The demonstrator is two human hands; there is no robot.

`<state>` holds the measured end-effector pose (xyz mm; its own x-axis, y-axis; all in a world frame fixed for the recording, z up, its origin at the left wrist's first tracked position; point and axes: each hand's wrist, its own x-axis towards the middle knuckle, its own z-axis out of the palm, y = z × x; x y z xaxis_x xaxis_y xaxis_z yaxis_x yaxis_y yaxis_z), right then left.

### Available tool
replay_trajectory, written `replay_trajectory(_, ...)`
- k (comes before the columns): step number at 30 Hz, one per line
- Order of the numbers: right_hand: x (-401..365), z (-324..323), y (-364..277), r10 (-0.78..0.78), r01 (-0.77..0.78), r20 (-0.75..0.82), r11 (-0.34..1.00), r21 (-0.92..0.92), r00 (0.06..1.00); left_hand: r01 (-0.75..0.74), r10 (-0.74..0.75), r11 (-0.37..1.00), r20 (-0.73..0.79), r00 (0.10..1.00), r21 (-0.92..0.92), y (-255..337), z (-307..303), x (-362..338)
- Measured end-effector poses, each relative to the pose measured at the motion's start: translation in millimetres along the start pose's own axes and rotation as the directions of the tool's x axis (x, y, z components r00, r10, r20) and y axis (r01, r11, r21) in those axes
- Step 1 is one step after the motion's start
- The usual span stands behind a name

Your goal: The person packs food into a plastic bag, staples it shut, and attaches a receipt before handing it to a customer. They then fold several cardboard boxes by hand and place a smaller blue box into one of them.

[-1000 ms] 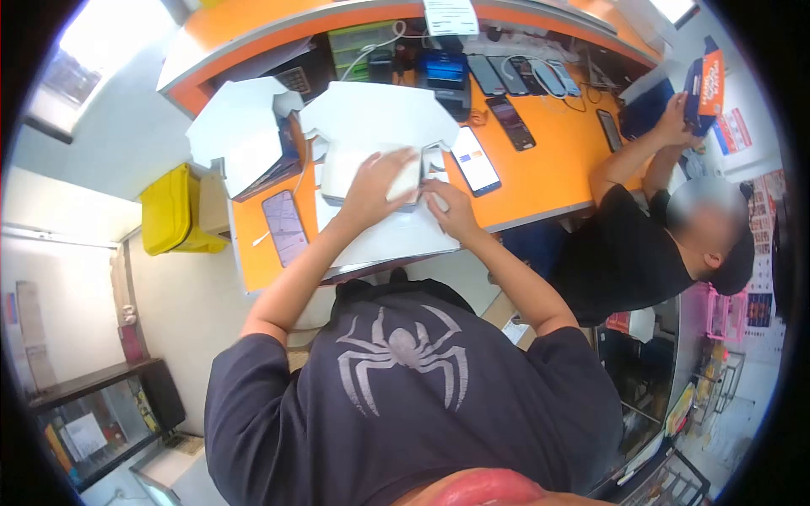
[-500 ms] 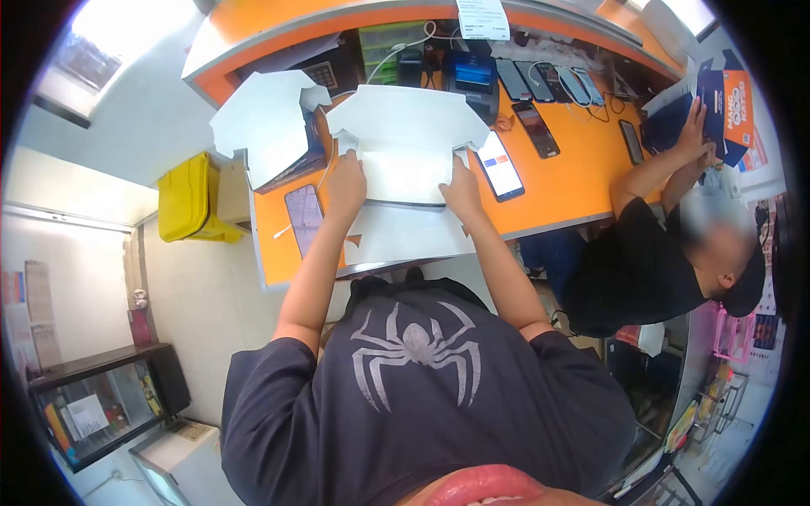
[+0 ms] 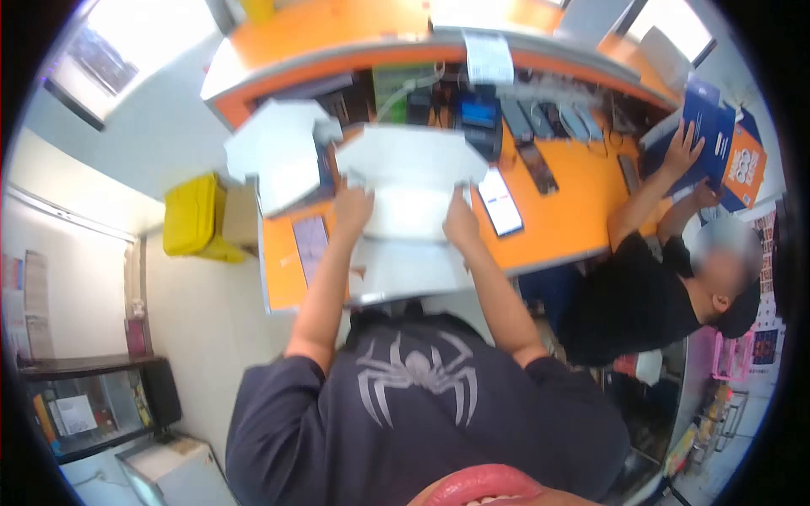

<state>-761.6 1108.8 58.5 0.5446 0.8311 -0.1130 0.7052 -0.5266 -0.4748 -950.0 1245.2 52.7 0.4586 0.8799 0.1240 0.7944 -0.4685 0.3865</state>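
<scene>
One left hand (image 3: 353,211) and one right hand (image 3: 461,223) grasp opposite sides of the open white box (image 3: 409,213) on the tabletop (image 3: 561,221), and I judge this is folding, needing even pressure next.

Bright window (image 3: 156,42), pale floor (image 3: 202,337)

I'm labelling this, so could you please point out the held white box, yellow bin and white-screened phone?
Held white box (image 3: 411,167): head view, on its flap.
Yellow bin (image 3: 191,218): head view, on its broad face.
White-screened phone (image 3: 502,204): head view, on its screen.
</scene>
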Motion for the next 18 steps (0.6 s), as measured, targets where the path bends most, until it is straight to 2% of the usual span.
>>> replay_trajectory(1, 1, -3, 2, -0.025, 0.025, -0.017, 1.0, 0.011, 1.0, 0.007, -0.01, 0.998, -0.061, 0.998, -0.064, -3, 4, 0)
replay_trajectory(3, 2, -12, 2, 0.005, -0.004, -0.017, 0.996, 0.093, 1.0, 0.066, -0.061, 0.991, 0.046, 0.997, -0.114, -3, -3, -5)
replay_trajectory(6, 4, -11, 7, -0.004, 0.005, -0.016, 0.999, 0.054, 1.0, 0.051, -0.047, 0.977, 0.027, 0.999, -0.207, -9, 11, -15)
replay_trajectory(8, 3, -14, 7, 0.008, -0.004, -0.033, 0.992, 0.123, 0.999, 0.124, -0.097, 0.97, 0.132, 0.986, -0.208, -2, -2, -21)
replay_trajectory(11, -11, -23, 0, 0.02, 0.018, -0.13, 0.958, 0.287, 0.991, 0.234, -0.189, 0.817, 0.139, 0.972, -0.527, -7, 6, -22)
replay_trajectory(12, -15, -25, -2, 0.028, 0.035, -0.173, 0.936, 0.349, 0.985, 0.254, -0.14, 0.672, 0.218, 0.966, -0.696, -12, 8, -24)
replay_trajectory(14, -3, 0, 14, -0.147, 0.41, -0.494, 0.776, 0.48, 0.857, 0.319, 0.004, 0.282, 0.333, 0.943, -0.905, -15, 3, -34)
replay_trajectory(15, 2, 12, 24, -0.187, 0.584, -0.644, 0.651, 0.484, 0.742, 0.169, 0.039, 0.363, 0.197, 0.98, -0.916, -12, 3, -39)
replay_trajectory(16, 6, 13, 34, -0.137, 0.36, -0.333, 0.392, 0.846, 0.933, 0.017, 0.086, 0.435, 0.06, 0.994, -0.9, -8, 3, -44)
replay_trajectory(17, 8, 12, 34, -0.119, 0.261, -0.236, 0.281, 0.923, 0.964, -0.133, 0.144, 0.497, -0.07, 0.987, -0.857, 1, -3, -50)
replay_trajectory(18, 10, 11, 34, -0.098, 0.185, -0.167, 0.212, 0.96, 0.981, -0.099, 0.057, 0.347, -0.084, 0.995, -0.933, 13, -8, -53)
